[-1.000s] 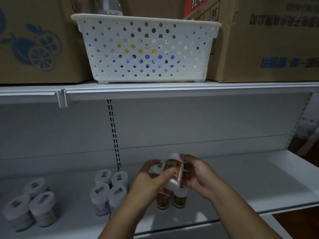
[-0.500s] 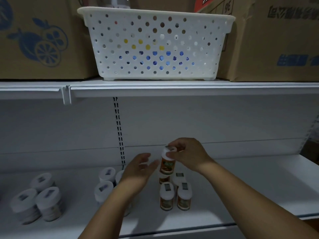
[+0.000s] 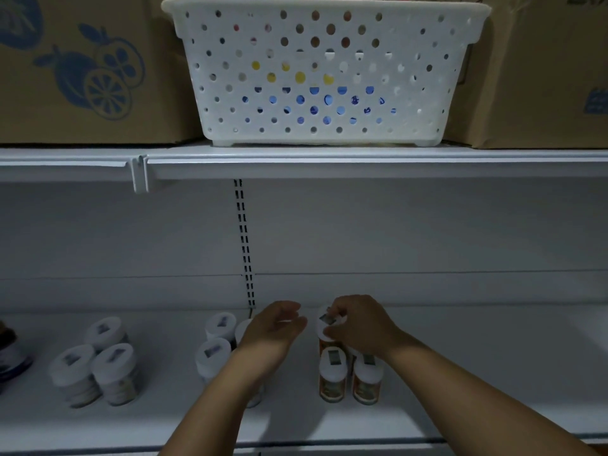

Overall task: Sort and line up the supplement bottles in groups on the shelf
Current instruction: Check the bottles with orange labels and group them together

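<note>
My right hand [image 3: 360, 325] grips the white cap of an orange-labelled supplement bottle [image 3: 325, 339], held upright at the back of a small group. Two matching orange bottles [image 3: 332, 378] [image 3: 367, 381] stand in front of it on the white lower shelf [image 3: 477, 373]. My left hand [image 3: 274, 327] hovers open just left of that bottle, holding nothing. To its left stand white-capped, pale-labelled bottles [image 3: 214, 355], partly hidden by my left forearm. Three more white-capped jars [image 3: 113, 373] form a cluster farther left.
A perforated white basket [image 3: 325, 70] sits on the upper shelf between cardboard boxes [image 3: 82, 70] [image 3: 543, 70]. The upper shelf's front edge [image 3: 329, 166] overhangs the work area. A dark-labelled item [image 3: 10, 353] shows at the far left edge.
My left hand let go of the orange bottle and opened. My right hand turned the bottle upright and lowered it behind the two orange bottles.
</note>
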`<state>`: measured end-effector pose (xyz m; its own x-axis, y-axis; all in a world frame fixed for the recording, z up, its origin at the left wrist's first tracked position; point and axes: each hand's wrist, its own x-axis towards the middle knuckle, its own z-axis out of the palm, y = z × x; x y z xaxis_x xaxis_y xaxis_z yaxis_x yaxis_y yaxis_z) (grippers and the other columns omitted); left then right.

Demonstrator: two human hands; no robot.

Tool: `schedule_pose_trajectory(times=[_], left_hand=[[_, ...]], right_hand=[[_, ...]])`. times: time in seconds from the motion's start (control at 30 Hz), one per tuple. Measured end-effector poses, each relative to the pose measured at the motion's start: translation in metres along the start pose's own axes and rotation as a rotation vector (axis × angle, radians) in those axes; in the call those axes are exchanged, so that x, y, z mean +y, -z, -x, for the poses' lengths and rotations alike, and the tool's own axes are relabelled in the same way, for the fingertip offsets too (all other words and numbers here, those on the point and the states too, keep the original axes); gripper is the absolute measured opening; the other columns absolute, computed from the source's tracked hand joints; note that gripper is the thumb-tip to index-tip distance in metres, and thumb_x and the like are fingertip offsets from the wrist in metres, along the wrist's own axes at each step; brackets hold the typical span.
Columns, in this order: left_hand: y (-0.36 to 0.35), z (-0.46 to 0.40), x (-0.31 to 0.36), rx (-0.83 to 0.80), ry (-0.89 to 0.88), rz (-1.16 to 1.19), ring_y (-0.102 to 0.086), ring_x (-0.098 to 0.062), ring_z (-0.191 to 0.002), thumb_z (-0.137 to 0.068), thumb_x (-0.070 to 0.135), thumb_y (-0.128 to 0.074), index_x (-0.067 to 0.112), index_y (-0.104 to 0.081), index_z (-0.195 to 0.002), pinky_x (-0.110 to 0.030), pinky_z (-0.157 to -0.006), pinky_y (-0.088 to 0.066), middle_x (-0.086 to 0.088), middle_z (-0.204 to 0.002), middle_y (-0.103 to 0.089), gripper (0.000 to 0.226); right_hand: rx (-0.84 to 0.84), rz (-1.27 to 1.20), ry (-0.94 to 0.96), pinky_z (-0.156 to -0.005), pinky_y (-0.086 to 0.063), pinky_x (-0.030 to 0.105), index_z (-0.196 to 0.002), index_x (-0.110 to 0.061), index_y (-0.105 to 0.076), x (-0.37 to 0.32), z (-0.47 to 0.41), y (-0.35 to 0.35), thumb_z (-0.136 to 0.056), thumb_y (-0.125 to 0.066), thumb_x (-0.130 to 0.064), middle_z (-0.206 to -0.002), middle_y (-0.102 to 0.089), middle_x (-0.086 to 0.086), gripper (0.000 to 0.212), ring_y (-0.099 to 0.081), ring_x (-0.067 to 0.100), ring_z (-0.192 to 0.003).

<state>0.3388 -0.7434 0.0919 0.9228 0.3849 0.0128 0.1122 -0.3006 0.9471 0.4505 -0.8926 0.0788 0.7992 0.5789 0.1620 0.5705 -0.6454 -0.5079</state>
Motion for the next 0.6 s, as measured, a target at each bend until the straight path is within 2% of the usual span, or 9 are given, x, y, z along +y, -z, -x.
schedule_pose_trajectory(times=[0.13, 0.23, 0.37, 0.47, 0.53, 0.6], left_hand=[[-0.002, 0.002, -0.003, -0.011, 0.024, 0.012, -0.058, -0.013, -0.098, -0.091, 0.023, -0.058, 0.026, -0.059, -0.109, -0.023, -0.076, -0.046, 0.005, -0.107, -0.062, 0.018], [-0.005, 0.003, -0.006, -0.016, 0.034, 0.029, -0.059, -0.009, -0.096, -0.09, 0.025, -0.059, 0.037, -0.059, -0.095, -0.027, -0.085, -0.048, 0.008, -0.105, -0.063, 0.013], [-0.008, 0.004, -0.005, -0.039, 0.036, 0.031, -0.058, -0.004, -0.095, -0.09, 0.025, -0.059, 0.037, -0.059, -0.092, -0.032, -0.092, -0.049, 0.012, -0.101, -0.062, 0.013], [-0.009, 0.003, -0.005, -0.043, 0.042, 0.038, -0.057, -0.003, -0.098, -0.09, 0.026, -0.058, 0.038, -0.058, -0.096, -0.033, -0.094, -0.049, 0.013, -0.102, -0.061, 0.013], [-0.01, 0.002, -0.004, -0.043, 0.045, 0.045, -0.057, -0.005, -0.098, -0.09, 0.026, -0.058, 0.038, -0.059, -0.095, -0.034, -0.094, -0.05, 0.01, -0.103, -0.062, 0.013], [-0.014, 0.001, -0.002, -0.044, 0.046, 0.044, -0.058, -0.006, -0.097, -0.09, 0.024, -0.058, 0.037, -0.059, -0.093, -0.036, -0.095, -0.05, 0.009, -0.102, -0.062, 0.014]], right_hand=[[-0.064, 0.096, -0.026, -0.072, -0.037, 0.02, -0.089, -0.018, -0.071, 0.005, -0.001, -0.004, -0.073, -0.073, -0.03, -0.088, -0.061, -0.008, 0.02, -0.06, 0.013, -0.09], [-0.083, 0.117, -0.029, -0.075, -0.041, 0.022, -0.085, -0.015, -0.075, 0.006, -0.001, -0.004, -0.074, -0.073, -0.031, -0.087, -0.067, -0.005, 0.02, -0.063, 0.014, -0.089], [-0.059, 0.05, -0.034, -0.076, -0.042, 0.021, -0.083, -0.021, -0.073, 0.009, 0.0, -0.001, -0.076, -0.073, -0.036, -0.093, -0.07, -0.005, 0.016, -0.063, 0.012, -0.09], [0.03, -0.033, -0.123, -0.081, -0.041, 0.02, -0.101, -0.022, -0.068, 0.018, 0.0, 0.012, -0.083, -0.066, -0.035, -0.111, -0.065, -0.005, 0.023, -0.059, 0.012, -0.104], [-0.101, 0.018, -0.212, -0.088, -0.04, 0.021, -0.119, -0.02, -0.06, 0.025, 0.002, 0.019, -0.084, -0.063, -0.035, -0.125, -0.056, -0.002, 0.038, -0.053, 0.014, -0.115], [-0.237, 0.097, -0.257, -0.09, -0.044, 0.026, -0.121, -0.011, -0.059, 0.028, 0.002, 0.018, -0.08, -0.066, -0.032, -0.129, -0.057, 0.004, 0.047, -0.054, 0.018, -0.116]])
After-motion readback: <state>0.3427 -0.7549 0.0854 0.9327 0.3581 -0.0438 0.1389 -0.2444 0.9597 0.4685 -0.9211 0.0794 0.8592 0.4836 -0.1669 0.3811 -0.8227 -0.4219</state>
